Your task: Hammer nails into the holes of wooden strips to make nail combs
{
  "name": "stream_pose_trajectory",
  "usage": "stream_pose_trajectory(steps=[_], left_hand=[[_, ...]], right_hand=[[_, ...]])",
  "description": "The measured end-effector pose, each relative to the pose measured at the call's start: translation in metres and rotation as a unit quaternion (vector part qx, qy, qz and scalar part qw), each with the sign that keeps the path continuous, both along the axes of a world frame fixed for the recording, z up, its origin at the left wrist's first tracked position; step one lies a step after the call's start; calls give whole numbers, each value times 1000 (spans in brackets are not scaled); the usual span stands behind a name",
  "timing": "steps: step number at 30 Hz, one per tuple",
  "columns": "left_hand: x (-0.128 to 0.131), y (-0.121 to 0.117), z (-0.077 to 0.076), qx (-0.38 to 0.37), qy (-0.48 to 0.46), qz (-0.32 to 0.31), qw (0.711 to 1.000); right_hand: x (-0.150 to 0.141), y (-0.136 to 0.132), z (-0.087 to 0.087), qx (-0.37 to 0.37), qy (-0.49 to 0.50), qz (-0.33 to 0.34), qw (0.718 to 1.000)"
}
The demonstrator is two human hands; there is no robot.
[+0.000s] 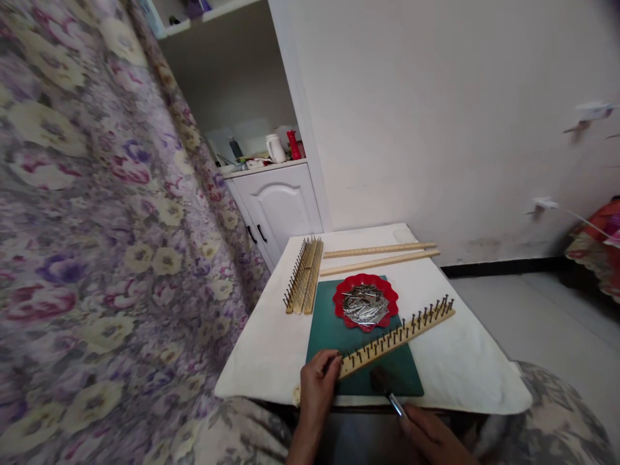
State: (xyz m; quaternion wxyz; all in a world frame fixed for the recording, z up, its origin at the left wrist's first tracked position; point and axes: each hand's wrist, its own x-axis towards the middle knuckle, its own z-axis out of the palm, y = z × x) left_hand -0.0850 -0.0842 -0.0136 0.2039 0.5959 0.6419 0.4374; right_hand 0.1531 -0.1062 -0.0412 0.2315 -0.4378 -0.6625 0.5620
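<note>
A wooden strip (393, 341) with a double row of upright nails (405, 329) lies slantwise over a green mat (322, 323). My left hand (318, 385) is at its near left end, thumb and fingertips pinched around a nail that they mostly hide. In my right hand (429, 431) is a hammer (396, 405), gripped by its shiny handle. The dark, slightly blurred hammer head (380, 379) hovers low over the mat, just in front of the strip. Behind the strip stands a red scalloped bowl (338, 310) heaped with loose nails (364, 305).
Nail-studded wooden strips (305, 278) stand side by side at the table's left. Two long wooden strips (380, 261) lie along the back. A white cloth (271, 361) covers the small table. A floral curtain (121, 258) hangs at left; a white cabinet (278, 203) stands behind.
</note>
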Motion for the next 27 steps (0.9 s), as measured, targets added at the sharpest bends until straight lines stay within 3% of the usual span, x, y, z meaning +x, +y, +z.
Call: stream_pose_trajectory(steps=[4,6,10,13,15,19,24,27], left_hand=[[0,0,-2,14,18,-1,1000],[0,1,-4,19,23,2,1000],[-1,2,-6,15,17,2,1000],[-1,2,-7,12,13,-3,1000],[-1,3,-8,13,20,2,1000],[-2,3,-9,13,44,11,999],[0,2,-8,17,54,9,998],[0,2,-7,15,49,8,999]], right_hand=[[-1,-2,-6,-9,2,-23,1000],[-1,-3,-1,2,3,-34,999],[-9,1,35,3,22,5,1000],[-29,11,64,56,37,17,998],[-46,19,75,50,58,22,997],[-67,26,76,9,62,40,997],[-68,24,76,36,68,34,996],[-68,25,76,3,67,39,997]])
